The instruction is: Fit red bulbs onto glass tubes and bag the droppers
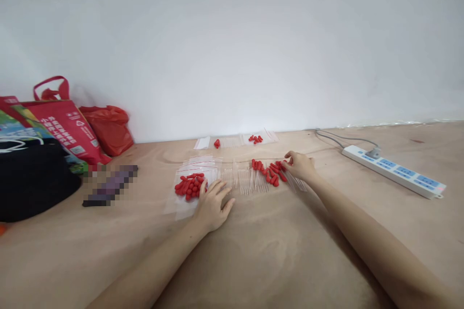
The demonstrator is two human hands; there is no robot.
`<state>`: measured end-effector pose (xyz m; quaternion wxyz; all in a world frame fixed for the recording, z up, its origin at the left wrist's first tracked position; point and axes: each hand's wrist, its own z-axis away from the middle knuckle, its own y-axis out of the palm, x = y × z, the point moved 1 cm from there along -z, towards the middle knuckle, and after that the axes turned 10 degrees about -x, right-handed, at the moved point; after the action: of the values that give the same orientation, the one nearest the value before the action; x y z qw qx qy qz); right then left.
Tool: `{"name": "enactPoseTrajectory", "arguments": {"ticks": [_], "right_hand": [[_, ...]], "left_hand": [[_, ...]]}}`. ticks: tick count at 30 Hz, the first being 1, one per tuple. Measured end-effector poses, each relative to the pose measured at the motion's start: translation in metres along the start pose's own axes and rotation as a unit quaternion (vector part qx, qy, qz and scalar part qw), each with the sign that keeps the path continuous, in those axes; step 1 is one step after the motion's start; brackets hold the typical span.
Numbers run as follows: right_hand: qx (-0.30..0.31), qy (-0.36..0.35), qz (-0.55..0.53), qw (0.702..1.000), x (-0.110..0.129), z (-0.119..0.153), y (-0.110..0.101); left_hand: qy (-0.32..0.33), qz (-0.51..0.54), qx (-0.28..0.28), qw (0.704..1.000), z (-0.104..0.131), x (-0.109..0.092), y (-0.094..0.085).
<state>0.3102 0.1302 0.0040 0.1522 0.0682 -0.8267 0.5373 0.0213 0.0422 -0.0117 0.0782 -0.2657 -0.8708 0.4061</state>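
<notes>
My left hand [214, 205] rests with fingers spread at the right edge of a pile of red rubber bulbs [190, 186], which lies on clear zip bags [184, 210]. Its fingertips reach toward thin clear tubes [246, 183] laid side by side. Farther right, my right hand [300, 165] has its fingers bent and pinched at the end of a second red bulb group [271, 174]. A red bulb [282, 164] is at its fingertips. More clear tubes [299, 184] fan out beneath that hand, and its palm hides part of them.
Near the wall lie more bags with a few red bulbs [255, 139]. A white power strip [393, 170] with a plugged-in grey cable stands at right. At left are a red shopping bag [78, 128], a red plastic bag [110, 128], a black hat [36, 181] and a pixelated dark flat object [112, 186].
</notes>
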Motion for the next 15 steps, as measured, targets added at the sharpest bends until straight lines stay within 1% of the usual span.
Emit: {"name": "enactPoseTrajectory", "arguments": {"ticks": [2, 4, 7, 9, 11, 12, 15], "right_hand": [[0.028, -0.002, 0.021, 0.999, 0.008, 0.002, -0.008], [0.079, -0.012, 0.037, 0.996, 0.015, 0.006, -0.015], [0.141, -0.035, 0.058, 0.988, 0.024, 0.012, -0.018], [0.154, -0.045, 0.069, 0.985, 0.027, 0.014, -0.017], [0.154, -0.045, 0.076, 0.984, 0.027, 0.015, -0.016], [0.153, -0.043, 0.078, 0.984, 0.027, 0.015, -0.015], [0.155, -0.036, 0.084, 0.984, 0.027, 0.015, -0.014]], "left_hand": [[-0.003, 0.001, -0.009, 1.000, -0.002, -0.001, -0.001], [-0.013, -0.004, -0.024, 1.000, -0.006, 0.000, -0.002], [-0.047, -0.025, -0.034, 0.998, -0.017, 0.002, 0.001], [-0.090, -0.041, -0.014, 0.995, -0.030, 0.005, 0.006], [-0.143, -0.061, 0.029, 0.987, -0.044, 0.009, 0.015], [-0.160, -0.069, 0.042, 0.984, -0.052, 0.011, 0.020], [-0.207, -0.091, 0.062, 0.972, -0.073, 0.016, 0.037]]}}
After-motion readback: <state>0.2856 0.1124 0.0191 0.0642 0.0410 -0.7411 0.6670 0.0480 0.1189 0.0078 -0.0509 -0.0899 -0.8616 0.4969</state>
